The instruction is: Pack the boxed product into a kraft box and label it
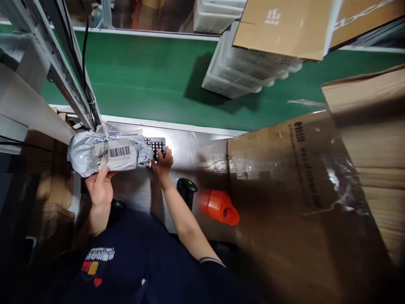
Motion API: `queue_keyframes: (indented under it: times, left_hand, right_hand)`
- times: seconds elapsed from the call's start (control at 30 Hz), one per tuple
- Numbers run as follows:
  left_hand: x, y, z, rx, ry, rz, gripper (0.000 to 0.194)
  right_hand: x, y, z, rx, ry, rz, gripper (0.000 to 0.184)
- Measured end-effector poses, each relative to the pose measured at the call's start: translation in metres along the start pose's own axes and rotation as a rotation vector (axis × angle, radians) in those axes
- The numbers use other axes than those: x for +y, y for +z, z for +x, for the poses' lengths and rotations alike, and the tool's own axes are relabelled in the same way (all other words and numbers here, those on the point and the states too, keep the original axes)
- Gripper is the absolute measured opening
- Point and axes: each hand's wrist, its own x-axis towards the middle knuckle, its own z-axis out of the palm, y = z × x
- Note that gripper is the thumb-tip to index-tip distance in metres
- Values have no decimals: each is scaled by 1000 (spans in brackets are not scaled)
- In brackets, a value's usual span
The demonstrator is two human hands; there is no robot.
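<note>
A grey plastic mailer parcel [85, 154] with a white barcode label facing up is held by my left hand [100, 188], thumb on its near edge. The parcel hides most of a black keyboard [160, 142] lying on the metal bench. Over the keyboard's right end, my right hand [163, 163] has its fingers apart and touches or hovers just above the keys; I cannot tell which. A black barcode scanner [187, 185] with a small green light stands to the right of my right forearm. Beside it is an orange tape dispenser [218, 206].
Beyond the metal bench [190, 145] runs a green conveyor belt [136, 80]. White perforated crates [234, 76] sit on it, under a cardboard box [281, 25]. A large cardboard carton [284, 202] fills the right side. A metal post [69, 71] with cables rises at the left.
</note>
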Motion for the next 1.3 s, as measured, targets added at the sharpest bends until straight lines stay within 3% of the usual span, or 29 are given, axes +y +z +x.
queue_keyframes:
  times: [0.33,0.6,0.77,0.93,1.3]
  left_hand:
    - [-1,0,0,7,-10,-34,46]
    - [0,-1,-1,9,-18,-51,41]
    - [-1,-3,-1,-11,-12,-29,37]
    - [-3,-6,1,-5,12,-6,49]
    - [-3,-8,3,6,29,12,53]
  right_hand:
    - [-10,5,9,-37,-7,17,45]
    - [14,15,9,-25,207,117,74]
    - [21,12,-6,-47,107,55,65]
    - [18,11,-17,-25,21,26,55]
    - [2,11,8,49,-37,60,43]
